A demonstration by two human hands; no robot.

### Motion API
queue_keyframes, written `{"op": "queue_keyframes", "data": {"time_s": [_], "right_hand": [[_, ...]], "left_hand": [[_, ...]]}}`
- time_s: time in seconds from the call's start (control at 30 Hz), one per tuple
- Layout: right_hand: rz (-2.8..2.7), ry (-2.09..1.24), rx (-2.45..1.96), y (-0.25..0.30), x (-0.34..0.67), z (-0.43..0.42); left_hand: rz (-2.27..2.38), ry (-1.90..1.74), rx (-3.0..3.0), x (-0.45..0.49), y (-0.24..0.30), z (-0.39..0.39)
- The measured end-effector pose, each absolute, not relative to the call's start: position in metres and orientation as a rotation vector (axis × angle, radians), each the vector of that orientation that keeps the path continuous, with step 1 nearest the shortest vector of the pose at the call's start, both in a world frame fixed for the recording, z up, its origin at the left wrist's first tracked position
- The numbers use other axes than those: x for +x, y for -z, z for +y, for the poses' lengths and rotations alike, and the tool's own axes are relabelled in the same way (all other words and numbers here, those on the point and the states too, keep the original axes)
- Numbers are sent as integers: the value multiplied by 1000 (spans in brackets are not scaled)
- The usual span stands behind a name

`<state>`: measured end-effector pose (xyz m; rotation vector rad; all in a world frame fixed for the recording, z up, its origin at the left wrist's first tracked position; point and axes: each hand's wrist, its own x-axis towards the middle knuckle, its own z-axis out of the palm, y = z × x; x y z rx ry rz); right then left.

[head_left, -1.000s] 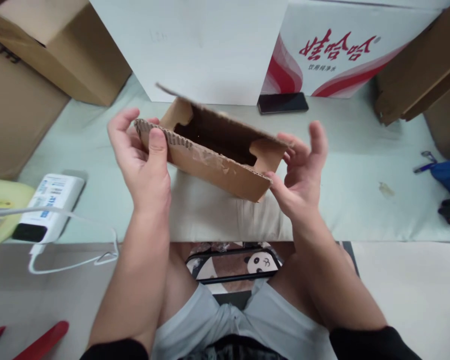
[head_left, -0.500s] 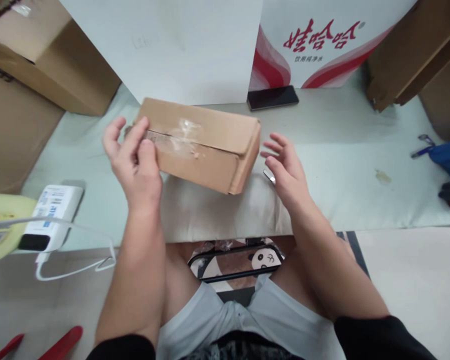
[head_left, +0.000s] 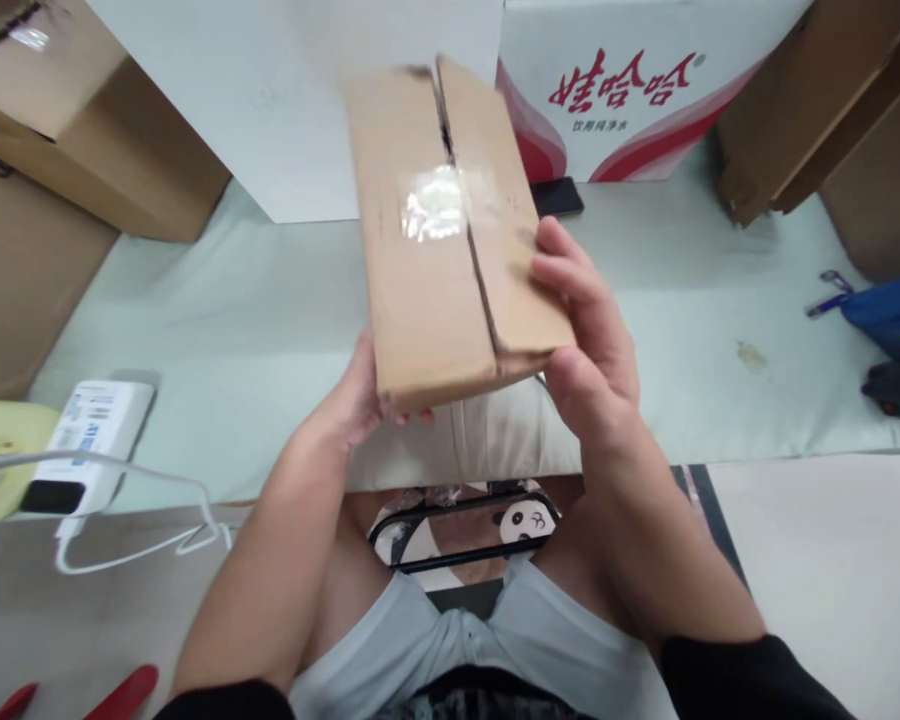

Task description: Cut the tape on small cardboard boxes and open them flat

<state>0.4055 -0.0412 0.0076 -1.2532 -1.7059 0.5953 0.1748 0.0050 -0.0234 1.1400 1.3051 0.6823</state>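
Raised above the table, a brown cardboard box [head_left: 427,310] points its long side away from me, with a strip of clear shiny tape across the seam between its two flaps. My left hand [head_left: 356,395] supports it from below at the near left corner; most of those fingers are hidden under the box. On the right side, my right hand [head_left: 592,330] grips the edge, thumb at the near corner and fingers along the flap. Behind the box lies a dark phone [head_left: 559,197], partly covered. A small bit of a metal object shows beside my right thumb.
Large white cartons [head_left: 300,130] stand at the back, one with red lettering [head_left: 621,82]. Brown cartons [head_left: 142,150] flank both sides. At left are a white power bank [head_left: 109,430] with a cable and a yellow bottle [head_left: 7,450]. A blue pouch [head_left: 892,315] lies far right.
The box has turned from lying crosswise to pointing away from me. My left hand has shifted underneath it, and my right hand, free before, now holds its right side.
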Motion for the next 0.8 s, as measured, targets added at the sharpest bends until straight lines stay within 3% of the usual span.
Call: {"op": "queue_keyframes", "data": {"time_s": [0.1, 0.2, 0.27, 0.33, 0.43, 0.53, 0.67, 0.8], "right_hand": [[-1641, -574, -1203, 1, 415, -35], [-1565, -636, -1120, 9, 420, -31], [-1553, -686, -1123, 11, 419, -31], [-1567, -717, -1147, 10, 416, -32], [-1591, -729, -1128, 9, 408, -33], [-1552, -721, -1136, 13, 405, -31], [-1243, -678, -1593, 20, 419, -27], [-1570, -745, -2280, 22, 440, -27]], "left_hand": [[1224, -340, 1016, 176, 25, 2], [1322, -315, 1221, 164, 29, 13], [1466, -529, 1366, 158, 32, 20], [1550, -1008, 1506, 157, 31, 22], [1289, -1613, 1896, 166, 26, 12], [968, -1465, 2320, 177, 23, 1], [1035, -1277, 2394, 180, 26, -6], [1077, -1250, 2377, 174, 28, -6]]}}
